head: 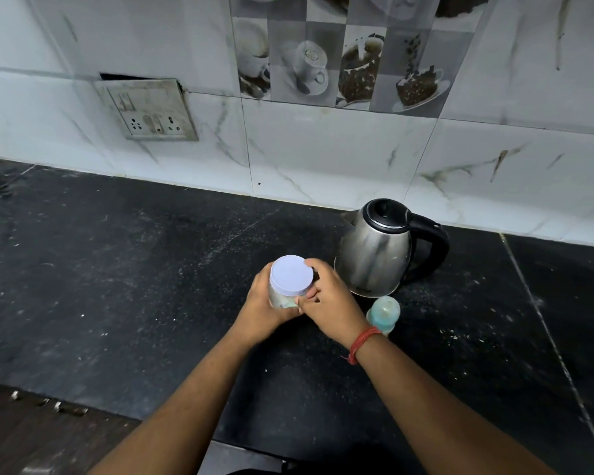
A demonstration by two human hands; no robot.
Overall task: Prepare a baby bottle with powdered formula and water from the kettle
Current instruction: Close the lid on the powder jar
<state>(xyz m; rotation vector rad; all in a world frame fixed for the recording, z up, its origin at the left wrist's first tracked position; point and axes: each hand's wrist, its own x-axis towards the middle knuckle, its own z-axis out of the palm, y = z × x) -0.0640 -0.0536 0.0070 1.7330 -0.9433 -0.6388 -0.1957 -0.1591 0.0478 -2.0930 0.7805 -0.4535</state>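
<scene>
Nearest to you, at the lower left, a strip of dark wooden cabinet front (31, 437) runs under the edge of the black stone counter (117, 286). Your two forearms reach forward over that counter and meet at a clear jar (282, 298) with a pale lilac lid (291, 275). Your left hand (259, 310) wraps the jar's body from the left, fingers curled round the clear wall. Your right hand (326, 299) grasps it from the right, with the thumb and fingertips bent against the rim of the lid; the lid sits on the jar. A red thread band (362, 342) circles your right wrist.

Just beside that wrist, to the right, stands the baby bottle (384, 313), pale green, upright on the counter and partly hidden by your hand. Just behind the bottle sits the steel kettle (374, 252), its black lid down and its black handle turned to the right.

Farther back, the counter ends at a white marble-patterned tiled wall (323, 149). A switch and socket plate (148, 109) is set in it to the left, and a band of tiles printed with coffee cups (340, 56) runs above the kettle.
</scene>
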